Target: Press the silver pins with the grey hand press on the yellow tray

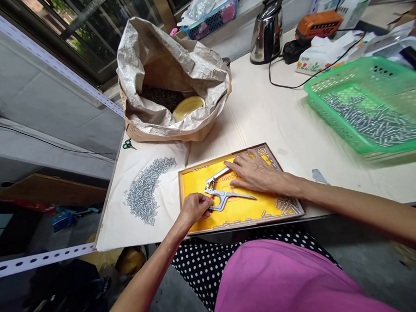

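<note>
Silver hand pliers [223, 195] with spread handles lie over a yellow-bottomed shallow tray [192, 182]. My left hand [197, 209] is pinched at the pliers' jaw end, beside a small red part; what sits between its fingertips is too small to make out. Over the end of the upper handle rests my right hand [254, 171], thumb and fingers stretched apart, the lower handle free below it. Small silver metal pins [287, 206] lie along the tray's edges and corners. To the left, a curved heap of similar pins [148, 192] is spread on the pale tabletop.
Behind the tray stands a large open sack [177, 129] with dark contents and a yellow dish [189, 108]. A green basket [351, 142] of pins is at the right. Farther back are a kettle [266, 31] and an orange battery [318, 24]. Green-handled scissors [129, 144] lie by the sack.
</note>
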The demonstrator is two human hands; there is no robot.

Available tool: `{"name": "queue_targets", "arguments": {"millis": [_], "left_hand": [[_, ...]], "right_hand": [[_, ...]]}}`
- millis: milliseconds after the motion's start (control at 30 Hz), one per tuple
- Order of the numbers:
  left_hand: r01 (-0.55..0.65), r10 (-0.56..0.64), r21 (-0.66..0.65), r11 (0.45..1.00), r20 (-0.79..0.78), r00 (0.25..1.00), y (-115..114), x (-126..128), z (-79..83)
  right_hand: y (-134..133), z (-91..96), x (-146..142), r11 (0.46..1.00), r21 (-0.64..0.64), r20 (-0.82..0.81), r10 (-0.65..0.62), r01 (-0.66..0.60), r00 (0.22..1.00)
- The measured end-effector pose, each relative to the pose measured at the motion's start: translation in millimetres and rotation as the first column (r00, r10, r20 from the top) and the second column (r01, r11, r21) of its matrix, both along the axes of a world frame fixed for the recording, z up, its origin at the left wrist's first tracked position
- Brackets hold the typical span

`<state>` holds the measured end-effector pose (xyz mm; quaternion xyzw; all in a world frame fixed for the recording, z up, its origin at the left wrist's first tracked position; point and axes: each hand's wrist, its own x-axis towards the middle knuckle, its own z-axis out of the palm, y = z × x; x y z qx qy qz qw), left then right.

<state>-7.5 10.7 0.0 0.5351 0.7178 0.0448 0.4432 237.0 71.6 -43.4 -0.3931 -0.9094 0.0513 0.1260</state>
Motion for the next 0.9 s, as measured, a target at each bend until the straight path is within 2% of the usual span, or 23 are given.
{"name": "queue_targets", "arguments": {"millis": [233,600,667,700,733,767,800,867,900], "left_hand": [[0.006,-0.006,0.032,0.999,-0.005,1.000,-4,-2,-1.0],[-0.005,0.005,0.016,1.000,-0.013,1.000,-6,-6,-8.6],[0.027,-0.021,0.076,0.997,-0.074,0.997,-12,-6,-9.3],[0.066,-0.045,0.160,0.985,-0.133,0.990,-16,-4,-9.0],[0.130,-0.075,0.272,0.954,-0.204,0.976,-20,-1,-8.2],[0.215,-0.108,0.390,0.895,-0.278,0.955,-24,3,-7.3],[0.313,-0.146,0.492,0.813,-0.348,0.926,-27,8,-6.3],[0.495,-0.241,0.587,0.641,-0.458,0.856,-28,19,-5.1],[0.564,-0.291,0.590,0.578,-0.496,0.818,-26,24,-5.3]], "right_hand": [[-23,-8.8,3,0.999,-0.020,0.028,0.040,-0.040,0.999],[-37,-1.7,3,0.998,-0.047,-0.047,0.028,-0.030,0.998],[-40,-4.1,3,0.998,-0.053,-0.071,0.018,-0.022,0.997],[-41,-4.9,2,0.998,-0.057,-0.084,0.013,-0.018,0.996],[-42,-5.0,2,0.998,-0.060,-0.100,0.011,-0.018,0.995],[-42,-4.4,1,0.998,-0.061,-0.116,0.015,-0.022,0.993],[-43,-3.0,0,0.998,-0.059,-0.133,0.025,-0.033,0.991],[-45,1.6,-3,0.997,-0.040,-0.166,0.063,-0.071,0.984],[-45,4.2,-6,0.995,-0.025,-0.181,0.089,-0.095,0.979]]}}
